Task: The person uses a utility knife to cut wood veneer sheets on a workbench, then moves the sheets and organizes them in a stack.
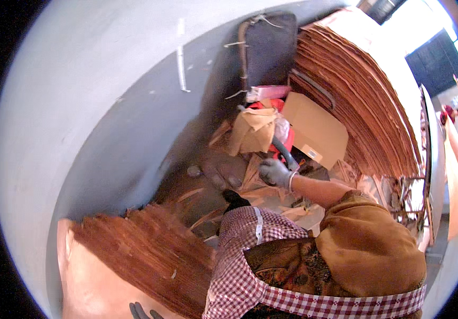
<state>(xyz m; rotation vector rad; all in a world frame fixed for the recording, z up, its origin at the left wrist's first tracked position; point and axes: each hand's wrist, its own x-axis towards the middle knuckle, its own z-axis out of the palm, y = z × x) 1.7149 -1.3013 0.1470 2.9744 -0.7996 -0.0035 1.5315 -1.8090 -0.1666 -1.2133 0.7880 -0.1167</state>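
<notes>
Hands wide apart, both in grey gloves. Right hand (276,173) reaches far, fingers curled, beside a dark grey handle-like piece (286,152); cannot tell whether it is clamped on that, on something hidden, or on nothing. Left hand (143,311) shows only as spread fingers at the near edge, over the pale top of the near-left stack (144,255) of thin brown sheets; no object seen in it, contact uncertain.

Step in hand, as judged: a low, one-handed reach among loose brown scraps (252,171), which lie below and around the right hand, between the near-left stack and the taller stack (364,101) at far right. Next move, as judged, calls for a clear sight of the fingertips and a light pinch, since the scraps look thin and apt to split; the dark piece crowds the grip.

Containers: just beyond the right hand, a red bag-like item (289,139) with clear plastic (281,127), partly covered by a tan sheet (253,130); contents hidden. To its right, a cardboard piece (314,127) with a pale label leans toward the tall stack; box or flat panel, cannot tell. Farther, a pink packet (269,93), contents not visible. Beyond, a dark round-cornered panel (270,50) stands against the grey wall (133,133).
</notes>
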